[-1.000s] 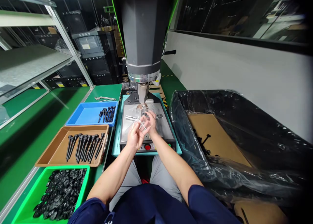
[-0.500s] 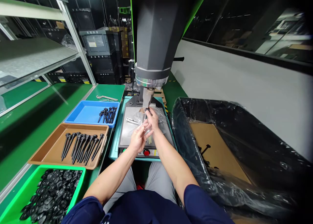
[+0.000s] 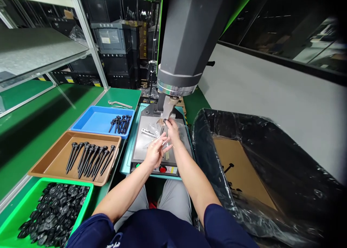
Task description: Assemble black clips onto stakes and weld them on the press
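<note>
My right hand (image 3: 172,131) is closed around a black part under the machine's metal horn (image 3: 169,107). Only the part's dark top (image 3: 165,120) and a little of its length show, so its full shape is hidden. My left hand (image 3: 155,152) is just nearer to me, palm turned inward, its fingers apart beside the right wrist. Clear plastic film lies around both hands over the metal plate (image 3: 139,150), blurring what is near the fingertips. A small silver bracket (image 3: 148,132) lies on the plate, left of the hands.
On the left stand a blue tray (image 3: 86,119) of short black screws, a brown tray (image 3: 51,161) of long black spikes and a green tray (image 3: 90,193) of black discs. A wrench (image 3: 120,104) lies behind. At right stands a plastic-lined box (image 3: 244,161) with several black pieces.
The view has swung slightly left, so the machine shows further right. My right hand still holds the black part by the horn; my left hand has barely moved.
</note>
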Demonstrator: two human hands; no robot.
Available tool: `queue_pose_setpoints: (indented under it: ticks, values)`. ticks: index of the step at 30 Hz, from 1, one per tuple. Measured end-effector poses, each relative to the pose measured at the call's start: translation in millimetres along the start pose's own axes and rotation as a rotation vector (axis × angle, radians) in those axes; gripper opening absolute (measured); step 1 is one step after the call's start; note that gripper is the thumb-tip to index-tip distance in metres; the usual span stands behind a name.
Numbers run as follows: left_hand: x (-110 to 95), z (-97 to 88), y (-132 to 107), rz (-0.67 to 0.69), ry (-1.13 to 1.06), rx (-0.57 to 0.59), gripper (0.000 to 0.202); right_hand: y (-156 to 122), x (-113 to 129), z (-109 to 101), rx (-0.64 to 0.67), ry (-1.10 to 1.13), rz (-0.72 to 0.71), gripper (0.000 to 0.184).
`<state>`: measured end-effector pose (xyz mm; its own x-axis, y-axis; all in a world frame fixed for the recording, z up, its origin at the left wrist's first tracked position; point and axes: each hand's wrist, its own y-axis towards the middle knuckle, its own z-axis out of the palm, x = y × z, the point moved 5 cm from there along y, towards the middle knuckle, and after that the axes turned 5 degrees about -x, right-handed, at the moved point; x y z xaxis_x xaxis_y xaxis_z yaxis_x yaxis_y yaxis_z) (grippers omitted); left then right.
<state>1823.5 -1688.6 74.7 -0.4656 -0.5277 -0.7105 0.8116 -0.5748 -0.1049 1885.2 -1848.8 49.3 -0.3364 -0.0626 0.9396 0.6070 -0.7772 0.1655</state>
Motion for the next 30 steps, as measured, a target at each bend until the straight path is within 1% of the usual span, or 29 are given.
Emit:
queue_pose_setpoints:
  ticks: [2,6,10,12,14,17,19,21,24,27,30]
  values:
    - [1,-1.0,0,0.007,0.025,-0.007,0.020,1,-2,-1,-0.023,0.044,0.014,0.042]
    - [2,-3.5,-1,0.012,0.050,-0.018,0.021,6,-13,-9,-0.111,0.130,0.083,0.050]
    - [3,-6.0,1,0.008,0.046,-0.032,0.022,16,-19,-16,-0.137,0.175,0.114,0.048]
    - [4,-7.6,5,0.016,0.076,-0.028,0.023,24,-17,-20,-0.148,0.180,0.093,0.042]
    - [5,-9.9,12,0.047,0.150,-0.022,0.021,32,-10,-26,-0.145,0.151,0.041,0.033]
    - [5,-14.3,22,0.097,0.255,-0.028,0.011,44,2,-38,-0.128,0.065,-0.078,0.024]
    - [7,-17.0,25,0.110,0.253,-0.038,0.005,45,5,-48,-0.117,0.014,-0.129,0.021]
    - [10,-19.6,23,0.102,0.225,-0.040,0.005,39,-1,-57,-0.111,-0.010,-0.113,0.020]
    - [19,-25.6,15,0.072,0.220,-0.050,0.006,19,-24,-66,-0.099,-0.002,0.025,0.022]
    - [28,-33.8,7,0.048,0.240,-0.080,0.008,-3,-45,-65,-0.056,0.064,0.162,0.023]
    - [31,-39.4,1,0.041,0.239,-0.101,0.010,-16,-53,-62,-0.022,0.157,0.214,0.023]
